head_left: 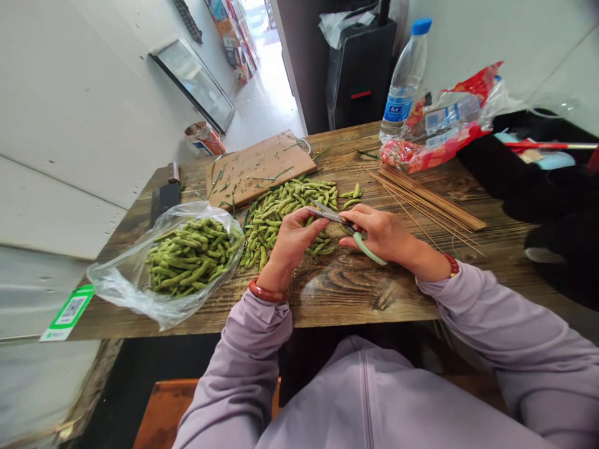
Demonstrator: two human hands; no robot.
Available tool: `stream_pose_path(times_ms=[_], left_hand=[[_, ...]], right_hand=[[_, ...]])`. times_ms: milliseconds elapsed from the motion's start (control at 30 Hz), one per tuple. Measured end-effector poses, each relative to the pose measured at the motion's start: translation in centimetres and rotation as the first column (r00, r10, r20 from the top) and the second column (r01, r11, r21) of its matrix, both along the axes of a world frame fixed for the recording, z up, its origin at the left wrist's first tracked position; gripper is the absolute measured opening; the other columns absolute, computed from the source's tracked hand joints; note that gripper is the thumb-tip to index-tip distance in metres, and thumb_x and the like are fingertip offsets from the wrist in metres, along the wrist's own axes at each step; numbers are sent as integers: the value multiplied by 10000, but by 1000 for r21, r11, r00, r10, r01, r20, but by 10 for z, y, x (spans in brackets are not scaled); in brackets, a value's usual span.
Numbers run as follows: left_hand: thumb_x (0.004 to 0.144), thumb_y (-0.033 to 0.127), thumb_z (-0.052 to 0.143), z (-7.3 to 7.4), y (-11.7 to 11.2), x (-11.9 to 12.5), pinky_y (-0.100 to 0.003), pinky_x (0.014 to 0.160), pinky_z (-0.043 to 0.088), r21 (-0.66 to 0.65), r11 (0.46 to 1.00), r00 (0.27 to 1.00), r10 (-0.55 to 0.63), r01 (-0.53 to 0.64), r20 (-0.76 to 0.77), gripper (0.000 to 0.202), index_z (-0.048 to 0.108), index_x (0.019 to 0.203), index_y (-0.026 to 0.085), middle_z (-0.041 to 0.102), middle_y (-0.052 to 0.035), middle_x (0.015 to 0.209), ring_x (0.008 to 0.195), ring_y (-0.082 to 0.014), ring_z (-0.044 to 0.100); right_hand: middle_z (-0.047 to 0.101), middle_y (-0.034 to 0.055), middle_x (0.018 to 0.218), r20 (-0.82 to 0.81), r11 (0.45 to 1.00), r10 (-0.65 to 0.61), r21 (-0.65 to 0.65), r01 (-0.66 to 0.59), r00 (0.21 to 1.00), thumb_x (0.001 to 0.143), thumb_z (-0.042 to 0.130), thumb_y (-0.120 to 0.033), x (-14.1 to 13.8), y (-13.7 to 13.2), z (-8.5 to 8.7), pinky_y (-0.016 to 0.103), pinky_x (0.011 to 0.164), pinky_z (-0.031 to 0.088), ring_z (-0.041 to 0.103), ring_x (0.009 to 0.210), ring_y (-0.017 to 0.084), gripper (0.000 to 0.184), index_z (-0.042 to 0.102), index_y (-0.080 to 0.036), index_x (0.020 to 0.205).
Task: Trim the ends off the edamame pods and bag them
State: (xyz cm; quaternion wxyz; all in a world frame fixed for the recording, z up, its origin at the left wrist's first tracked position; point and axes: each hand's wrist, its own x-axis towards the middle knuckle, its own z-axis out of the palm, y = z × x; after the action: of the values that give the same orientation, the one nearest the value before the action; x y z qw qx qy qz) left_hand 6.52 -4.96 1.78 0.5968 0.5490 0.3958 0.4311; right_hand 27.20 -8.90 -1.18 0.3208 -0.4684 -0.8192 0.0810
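Observation:
A pile of green bean pods (285,209) lies in the middle of the wooden table (355,293). My left hand (294,240) rests on the pile's near side with its fingers curled round a pod. My right hand (386,236) grips scissors (349,227) with pale green handles. Their blades point left toward the pod in my left hand. A clear plastic bag (168,265) full of pods lies open at the left.
A wooden cutting board (259,168) with green trimmings lies behind the pile, a cleaver (165,196) to its left. Bamboo skewers (428,196), a red snack bag (440,134) and a water bottle (405,78) are at the back right. Dark bags (552,181) crowd the right edge.

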Motion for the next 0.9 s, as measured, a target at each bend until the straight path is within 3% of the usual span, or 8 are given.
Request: stream_pose_path(times_ms=[333,600,733,900], left_hand=[[782,402,776,1,-1,-1,-216,441,212,66,997,983,-14,26,-181,266,774,868,151,501,41,560,458,-52,334],[797,388,738,2,-3,3,-225,630,426,177,984,967,11,35,-255,249,783,905,169,695,-11,737,692,-123,574],[796,375,740,1,-4,4,-232,677,458,190,981,971,12,35,-241,231,779,894,169,725,-26,806,754,-135,608],[780,393,763,1,-5,5,-236,669,468,197,980,974,15,31,-228,246,779,871,165,710,-24,748,756,-148,615]], right_hand=[[663,83,1024,-1,1000,-7,-14,7,1000,858,743,-386,-1,0,1,304,672,495,619,730,175,447,633,-171,1234],[661,117,1068,-40,1000,12,-8,-13,999,832,771,-365,-3,-1,-1,336,701,521,635,777,203,489,630,-131,1238],[653,109,1058,-52,1000,21,-5,-21,998,832,770,-387,-3,0,-3,336,702,518,631,779,205,502,621,-142,1244],[651,110,1031,-13,1000,21,-13,-21,1000,842,757,-430,-3,-1,-1,325,685,498,619,761,202,503,628,-127,1222]])
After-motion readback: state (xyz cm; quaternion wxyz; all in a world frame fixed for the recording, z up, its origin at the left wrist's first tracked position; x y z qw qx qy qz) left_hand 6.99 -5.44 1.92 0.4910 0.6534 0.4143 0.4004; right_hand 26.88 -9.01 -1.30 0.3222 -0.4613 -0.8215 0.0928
